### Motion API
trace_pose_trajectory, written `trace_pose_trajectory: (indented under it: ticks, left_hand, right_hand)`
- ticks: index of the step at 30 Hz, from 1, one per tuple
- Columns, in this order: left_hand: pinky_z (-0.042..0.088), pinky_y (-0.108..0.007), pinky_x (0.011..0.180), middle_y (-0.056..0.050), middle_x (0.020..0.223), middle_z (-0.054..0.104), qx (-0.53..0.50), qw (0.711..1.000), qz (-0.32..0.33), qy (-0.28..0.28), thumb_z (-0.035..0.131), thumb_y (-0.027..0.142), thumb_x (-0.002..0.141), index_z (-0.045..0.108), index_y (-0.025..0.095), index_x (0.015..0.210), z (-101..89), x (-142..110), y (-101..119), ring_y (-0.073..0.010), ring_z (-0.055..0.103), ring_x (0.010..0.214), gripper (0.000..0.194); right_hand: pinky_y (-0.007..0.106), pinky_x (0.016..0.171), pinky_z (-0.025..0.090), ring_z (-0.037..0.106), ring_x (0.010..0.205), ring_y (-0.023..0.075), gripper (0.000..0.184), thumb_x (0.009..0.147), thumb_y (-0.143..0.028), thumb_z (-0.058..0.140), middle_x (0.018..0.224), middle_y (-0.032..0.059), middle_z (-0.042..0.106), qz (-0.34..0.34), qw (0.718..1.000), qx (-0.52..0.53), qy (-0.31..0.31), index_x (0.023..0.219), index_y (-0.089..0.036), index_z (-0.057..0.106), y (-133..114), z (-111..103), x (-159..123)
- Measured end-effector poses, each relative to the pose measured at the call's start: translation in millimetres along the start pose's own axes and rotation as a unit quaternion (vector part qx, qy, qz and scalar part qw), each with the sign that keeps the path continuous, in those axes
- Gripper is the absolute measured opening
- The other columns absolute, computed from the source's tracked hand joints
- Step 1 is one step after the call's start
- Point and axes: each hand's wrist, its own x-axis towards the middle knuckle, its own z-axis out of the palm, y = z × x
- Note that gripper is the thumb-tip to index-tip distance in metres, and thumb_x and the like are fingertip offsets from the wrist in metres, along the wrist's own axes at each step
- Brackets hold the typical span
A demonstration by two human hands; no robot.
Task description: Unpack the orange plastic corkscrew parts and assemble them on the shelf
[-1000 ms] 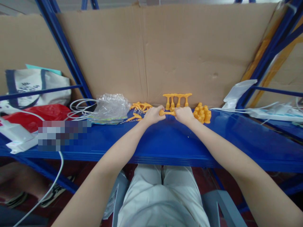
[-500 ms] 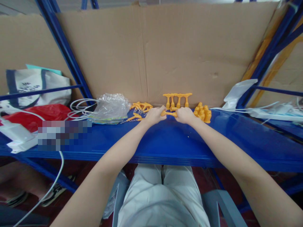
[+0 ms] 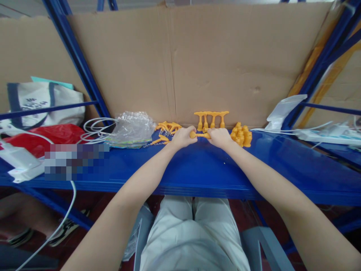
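A yellow plastic corkscrew (image 3: 201,135) lies crosswise between my two hands over the blue shelf. My left hand (image 3: 182,137) is closed round its left end, a rounded yellow end showing at the thumb. My right hand (image 3: 221,138) is closed on the other end; the fingers hide that part. Just behind, several T-shaped yellow corkscrews (image 3: 213,118) stand upright in a row against the cardboard. Left of my left hand lie loose yellow T-handles (image 3: 169,127) with metal spirals. Beside my right hand is a pile of yellow sleeves (image 3: 241,135).
A clear plastic bag (image 3: 132,128) and white cables (image 3: 96,130) lie to the left, with a red bag (image 3: 50,139) and a canvas bag (image 3: 47,103) farther out. Cardboard (image 3: 214,60) backs the blue shelf (image 3: 203,169). A white plastic piece (image 3: 284,111) leans at right. A person's legs show lower left.
The corkscrew has turned slightly between my hands, and its rounded left end shows more plainly at my left thumb. My left hand has shifted a little to the left.
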Motion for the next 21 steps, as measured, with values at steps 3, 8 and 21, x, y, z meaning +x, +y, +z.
trace_pose_trajectory:
  ticks: [3, 8, 21]
  left_hand:
    - [0.051, -0.028, 0.071, -0.004, 0.086, 0.076, 0.012, 1.0, 0.013, 0.004, 0.065, 0.026, 0.075, 0.069, 0.022, 0.109, 1.9, 0.5, -1.7, -0.0239, 0.072, 0.083, 0.034]
    - [0.049, -0.028, 0.07, -0.003, 0.087, 0.077, 0.011, 0.999, 0.03, 0.018, 0.064, 0.027, 0.076, 0.069, 0.023, 0.107, 5.1, 1.0, -2.3, -0.0236, 0.073, 0.083, 0.031]
    - [0.051, -0.028, 0.073, -0.005, 0.091, 0.078, 0.021, 0.999, 0.042, 0.013, 0.063, 0.026, 0.079, 0.069, 0.021, 0.11, 3.7, 0.9, -0.2, -0.0235, 0.073, 0.086, 0.032]
  right_hand:
    - [0.037, 0.088, 0.053, 0.07, 0.112, 0.0333, 0.038, 0.097, -0.027, 0.044, 0.11, 0.0224, 0.074, 0.011, 1.0, 0.004, -0.015, 0.12, -0.009, 0.068, -1.4, -1.1, -0.2]
    - [0.034, 0.089, 0.052, 0.07, 0.112, 0.0319, 0.039, 0.097, -0.028, 0.044, 0.109, 0.0229, 0.074, 0.015, 1.0, 0.002, -0.016, 0.119, -0.01, 0.071, -0.4, -1.1, -1.3]
    - [0.034, 0.089, 0.052, 0.07, 0.111, 0.032, 0.038, 0.095, -0.028, 0.046, 0.105, 0.0236, 0.075, 0.011, 1.0, -0.002, -0.018, 0.114, -0.009, 0.074, 2.8, -1.8, 0.8]
